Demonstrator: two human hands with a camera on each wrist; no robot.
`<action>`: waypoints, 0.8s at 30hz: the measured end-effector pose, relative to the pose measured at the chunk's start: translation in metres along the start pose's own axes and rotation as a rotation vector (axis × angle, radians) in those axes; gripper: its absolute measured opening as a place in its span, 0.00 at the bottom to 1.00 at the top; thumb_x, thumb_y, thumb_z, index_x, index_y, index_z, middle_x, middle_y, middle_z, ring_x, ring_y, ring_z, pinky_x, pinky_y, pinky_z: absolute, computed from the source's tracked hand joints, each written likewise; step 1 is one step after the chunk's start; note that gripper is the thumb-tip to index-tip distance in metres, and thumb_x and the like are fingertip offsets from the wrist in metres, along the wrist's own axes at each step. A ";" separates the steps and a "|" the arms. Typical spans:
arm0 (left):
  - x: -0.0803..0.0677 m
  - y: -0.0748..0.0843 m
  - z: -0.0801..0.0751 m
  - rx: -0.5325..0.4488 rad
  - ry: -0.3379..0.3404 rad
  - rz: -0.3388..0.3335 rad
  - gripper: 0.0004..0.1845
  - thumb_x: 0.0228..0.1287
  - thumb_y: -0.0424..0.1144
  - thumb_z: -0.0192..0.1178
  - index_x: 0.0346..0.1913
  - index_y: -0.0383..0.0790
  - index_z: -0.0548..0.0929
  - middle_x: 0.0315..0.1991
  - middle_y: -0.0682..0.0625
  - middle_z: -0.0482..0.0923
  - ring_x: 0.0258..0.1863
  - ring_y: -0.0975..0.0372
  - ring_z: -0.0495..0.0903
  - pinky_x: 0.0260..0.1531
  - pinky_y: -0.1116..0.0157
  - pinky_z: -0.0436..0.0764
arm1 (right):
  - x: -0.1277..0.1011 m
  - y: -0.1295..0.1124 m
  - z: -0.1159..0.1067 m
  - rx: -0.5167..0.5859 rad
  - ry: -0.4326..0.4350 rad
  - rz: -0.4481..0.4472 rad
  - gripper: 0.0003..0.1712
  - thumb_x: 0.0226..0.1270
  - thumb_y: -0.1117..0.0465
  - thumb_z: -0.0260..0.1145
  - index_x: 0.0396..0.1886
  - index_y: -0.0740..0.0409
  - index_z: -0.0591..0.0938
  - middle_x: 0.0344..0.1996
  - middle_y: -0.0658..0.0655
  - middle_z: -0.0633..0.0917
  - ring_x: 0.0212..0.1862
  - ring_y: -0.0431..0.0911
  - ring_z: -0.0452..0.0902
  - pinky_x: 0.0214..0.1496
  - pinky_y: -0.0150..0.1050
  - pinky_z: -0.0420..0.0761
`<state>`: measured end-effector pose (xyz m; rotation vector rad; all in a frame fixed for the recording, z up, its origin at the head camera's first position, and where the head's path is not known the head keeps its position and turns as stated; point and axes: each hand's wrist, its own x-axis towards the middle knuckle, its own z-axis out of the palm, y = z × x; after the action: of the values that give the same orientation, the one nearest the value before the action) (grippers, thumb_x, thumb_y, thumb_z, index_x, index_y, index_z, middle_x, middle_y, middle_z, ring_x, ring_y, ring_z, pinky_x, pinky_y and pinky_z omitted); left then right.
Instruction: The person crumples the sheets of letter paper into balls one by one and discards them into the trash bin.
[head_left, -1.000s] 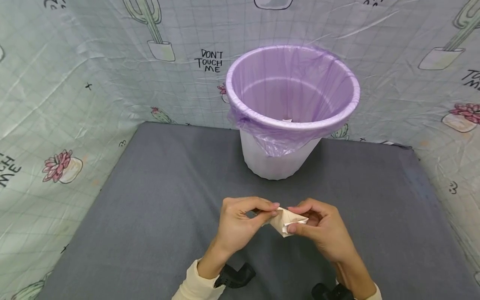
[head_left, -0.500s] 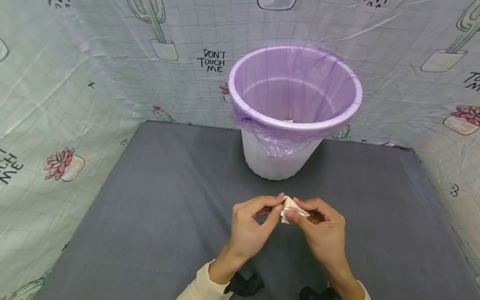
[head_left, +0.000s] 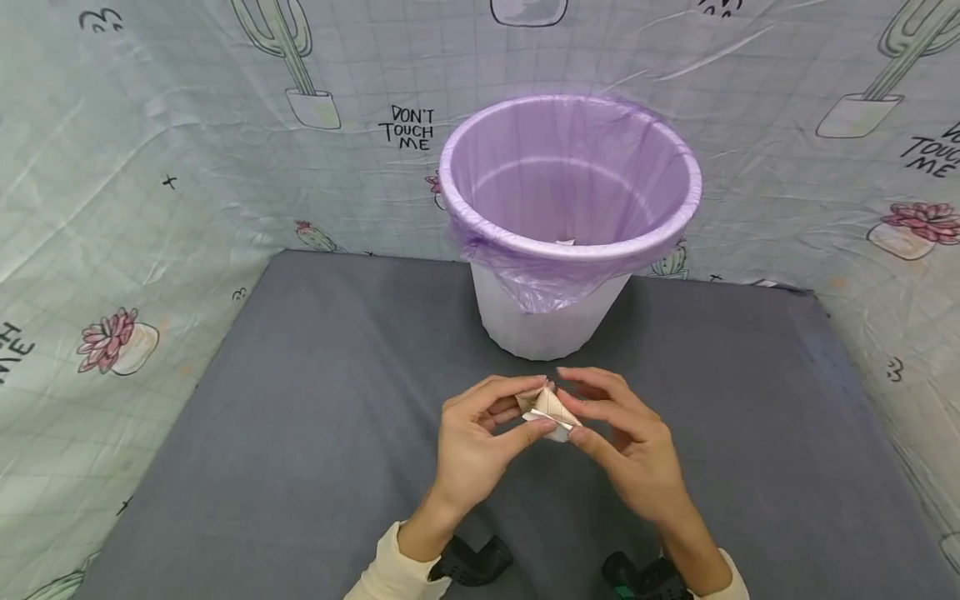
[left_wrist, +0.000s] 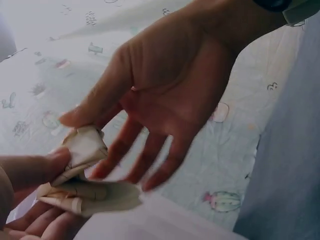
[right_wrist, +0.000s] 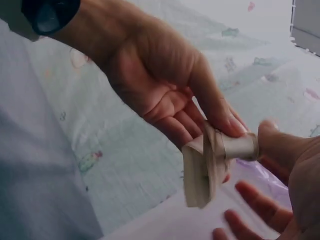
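A small cream piece of folded paper (head_left: 551,407) is held between both hands in front of the bin, with layered creases and raised folds. My left hand (head_left: 474,446) pinches its left side, the thumb at the lower front edge and fingertips at the top. From the other side, my right hand (head_left: 637,450) pinches the paper by thumb and forefinger, its other fingers spread away. In the left wrist view the paper (left_wrist: 89,147) has a flat pale flap above a wider folded layer. The right wrist view shows the paper (right_wrist: 200,170) edge on, with stacked layers.
Beyond the hands stands a white bin (head_left: 528,329) with a purple bag liner (head_left: 540,283) folded over its rim. A pale scrap (head_left: 566,242) shows inside it. Grey cloth (head_left: 315,400) covers the table, and a cactus-print curtain (head_left: 360,192) hangs round the back and sides.
The folded paper has been turned in the fingers. My left thumb has come onto its lower front edge, while the right hand's fingers have opened out and its thumb has shifted to the right corner.
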<state>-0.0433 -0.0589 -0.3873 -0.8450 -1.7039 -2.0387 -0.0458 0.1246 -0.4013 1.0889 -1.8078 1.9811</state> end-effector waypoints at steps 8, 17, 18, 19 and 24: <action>-0.004 -0.003 -0.003 -0.148 -0.009 -0.062 0.19 0.50 0.15 0.65 0.48 0.19 0.78 0.42 0.30 0.78 0.43 0.49 0.83 0.37 0.54 0.82 | -0.002 -0.007 0.001 0.014 -0.019 0.076 0.26 0.58 0.74 0.67 0.56 0.79 0.73 0.52 0.72 0.75 0.55 0.53 0.75 0.55 0.41 0.76; -0.004 -0.002 0.004 0.095 0.051 -0.007 0.16 0.49 0.21 0.70 0.43 0.28 0.83 0.35 0.40 0.83 0.32 0.56 0.82 0.32 0.62 0.82 | 0.000 -0.014 0.009 -0.044 0.166 0.108 0.25 0.48 0.89 0.64 0.49 0.80 0.77 0.42 0.71 0.80 0.44 0.51 0.80 0.46 0.36 0.81; -0.004 -0.003 0.005 0.113 0.055 0.010 0.15 0.48 0.20 0.70 0.41 0.28 0.82 0.35 0.39 0.83 0.31 0.56 0.83 0.31 0.62 0.82 | 0.000 -0.013 0.010 -0.050 0.182 0.111 0.24 0.48 0.89 0.64 0.48 0.79 0.78 0.41 0.71 0.81 0.43 0.50 0.80 0.44 0.36 0.81; -0.005 -0.004 0.005 0.125 0.058 0.028 0.14 0.47 0.20 0.70 0.40 0.28 0.82 0.34 0.39 0.83 0.29 0.56 0.83 0.30 0.62 0.83 | -0.001 -0.013 0.011 -0.055 0.196 0.116 0.23 0.48 0.89 0.64 0.47 0.79 0.78 0.40 0.70 0.81 0.42 0.49 0.81 0.43 0.35 0.82; -0.007 -0.014 0.007 0.136 0.061 0.062 0.14 0.48 0.16 0.67 0.36 0.27 0.75 0.30 0.36 0.80 0.23 0.53 0.82 0.24 0.64 0.83 | -0.002 -0.010 0.012 -0.084 0.277 0.240 0.16 0.52 0.85 0.65 0.42 0.76 0.81 0.35 0.63 0.84 0.34 0.46 0.82 0.36 0.33 0.82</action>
<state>-0.0446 -0.0495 -0.4015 -0.7727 -1.7388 -1.8655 -0.0339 0.1156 -0.3960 0.5609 -1.9198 2.0431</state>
